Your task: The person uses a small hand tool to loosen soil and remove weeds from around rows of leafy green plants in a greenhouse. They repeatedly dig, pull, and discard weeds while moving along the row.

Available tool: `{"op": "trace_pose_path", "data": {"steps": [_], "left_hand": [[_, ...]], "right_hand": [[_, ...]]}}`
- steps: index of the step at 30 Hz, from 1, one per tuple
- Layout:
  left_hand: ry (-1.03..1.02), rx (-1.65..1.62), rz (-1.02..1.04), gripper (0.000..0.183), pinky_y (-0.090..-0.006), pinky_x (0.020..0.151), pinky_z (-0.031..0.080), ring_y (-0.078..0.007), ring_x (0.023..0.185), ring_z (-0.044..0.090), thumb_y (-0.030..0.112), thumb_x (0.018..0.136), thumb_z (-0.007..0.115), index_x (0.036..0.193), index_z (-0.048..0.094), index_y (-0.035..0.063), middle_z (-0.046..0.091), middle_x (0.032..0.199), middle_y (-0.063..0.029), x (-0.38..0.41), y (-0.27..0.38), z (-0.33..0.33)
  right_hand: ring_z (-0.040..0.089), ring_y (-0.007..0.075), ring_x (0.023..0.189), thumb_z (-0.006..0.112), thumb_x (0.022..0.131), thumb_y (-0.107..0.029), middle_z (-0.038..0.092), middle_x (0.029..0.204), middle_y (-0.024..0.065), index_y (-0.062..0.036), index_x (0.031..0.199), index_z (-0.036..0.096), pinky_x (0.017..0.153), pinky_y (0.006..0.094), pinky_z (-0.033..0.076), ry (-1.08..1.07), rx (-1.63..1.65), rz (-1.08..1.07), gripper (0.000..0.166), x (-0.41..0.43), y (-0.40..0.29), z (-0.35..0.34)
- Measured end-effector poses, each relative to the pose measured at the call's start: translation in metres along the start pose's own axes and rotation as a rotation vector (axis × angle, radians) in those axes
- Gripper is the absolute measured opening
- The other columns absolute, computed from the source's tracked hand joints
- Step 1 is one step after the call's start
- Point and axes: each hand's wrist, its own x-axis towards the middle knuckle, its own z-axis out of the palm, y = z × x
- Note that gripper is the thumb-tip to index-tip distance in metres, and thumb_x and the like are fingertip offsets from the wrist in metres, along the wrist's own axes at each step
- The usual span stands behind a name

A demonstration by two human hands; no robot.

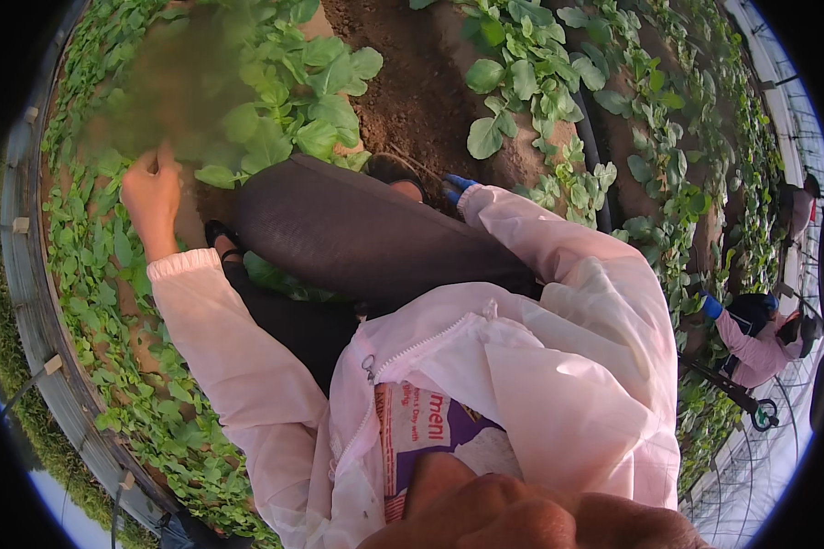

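Observation:
My bare left hand [152,192] is raised over the leafy green seedlings [99,288] on the left, thumb and forefinger pinched together. A smudged, blurred patch covers the view just beyond its fingertips, so anything between them is hidden. On the other side of my bent knee, my right hand [457,187] wears a blue glove and hangs low by the soil furrow [412,89]. A thin rod [415,163] runs up to its fingers; whether they grip it is unclear. Broad-leaved green plants [323,96] grow between the two hands.
More leafy plants [529,75] line the bed to the right, beside a black hose [594,158]. My shoe [395,171] rests at the furrow. A co-worker with a blue glove [755,336] crouches far right, near a wheeled tool [762,414]. Another person [800,206] is beyond.

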Motion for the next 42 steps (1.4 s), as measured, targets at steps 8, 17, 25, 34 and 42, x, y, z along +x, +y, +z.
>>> {"op": "trace_pose_path", "data": {"steps": [8, 17, 25, 34, 42], "left_hand": [[-0.084, 0.040, -0.033, 0.047, -0.0282, 0.059, 0.046, -0.0105, 0.056, 0.058, 0.045, 0.089, 0.064, 0.097, 0.073, -0.0005, 0.068, 0.070, -0.0045, -0.004, 0.006, 0.010], [-0.057, 0.013, -0.029, 0.049, -0.0278, 0.058, 0.046, -0.0113, 0.055, 0.058, 0.046, 0.090, 0.063, 0.097, 0.072, -0.0018, 0.066, 0.068, -0.0045, 0.002, -0.005, 0.008], [-0.112, 0.069, 0.015, 0.052, -0.0434, 0.077, 0.050, -0.0372, 0.080, 0.067, 0.052, 0.090, 0.058, 0.096, 0.072, 0.0025, 0.069, 0.079, -0.0199, 0.013, 0.007, 0.030], [-0.054, 0.067, 0.089, 0.047, -0.0271, 0.058, 0.047, -0.0110, 0.054, 0.058, 0.044, 0.091, 0.064, 0.094, 0.072, -0.0021, 0.064, 0.065, -0.0043, 0.000, -0.005, 0.029], [-0.076, 0.032, -0.014, 0.039, -0.0389, 0.073, 0.050, -0.0338, 0.073, 0.066, 0.036, 0.090, 0.061, 0.093, 0.070, -0.0013, 0.069, 0.079, -0.0198, -0.014, 0.039, 0.015]], "right_hand": [[0.058, 0.0207, 0.120, 0.051, 0.099, -0.030, 0.064, 0.126, 0.0100, -0.0121, 0.138, 0.050, 0.100, 0.0302, 0.044, 0.382, -0.166, 0.089, 0.043, 0.051, -0.084, -0.080], [0.066, 0.0256, 0.105, 0.059, 0.094, -0.022, 0.068, 0.114, 0.0150, -0.0131, 0.139, 0.049, 0.091, 0.0344, 0.051, 0.311, -0.106, 0.027, 0.046, -0.129, 0.049, -0.036], [0.064, 0.0226, 0.109, 0.057, 0.094, -0.014, 0.067, 0.116, 0.0152, -0.0078, 0.137, 0.049, 0.093, 0.0323, 0.050, 0.087, -0.244, 0.194, 0.044, -0.215, 0.020, -0.061], [0.063, 0.0239, 0.112, 0.055, 0.098, -0.022, 0.066, 0.119, 0.0123, -0.0069, 0.137, 0.048, 0.092, 0.0289, 0.049, 0.331, -0.022, 0.149, 0.043, 0.037, -0.090, -0.054], [0.066, 0.0262, 0.108, 0.062, 0.093, -0.023, 0.068, 0.114, 0.0146, -0.0072, 0.132, 0.054, 0.090, 0.0343, 0.052, 0.376, 0.102, 0.018, 0.043, 0.087, -0.063, -0.017]]}}
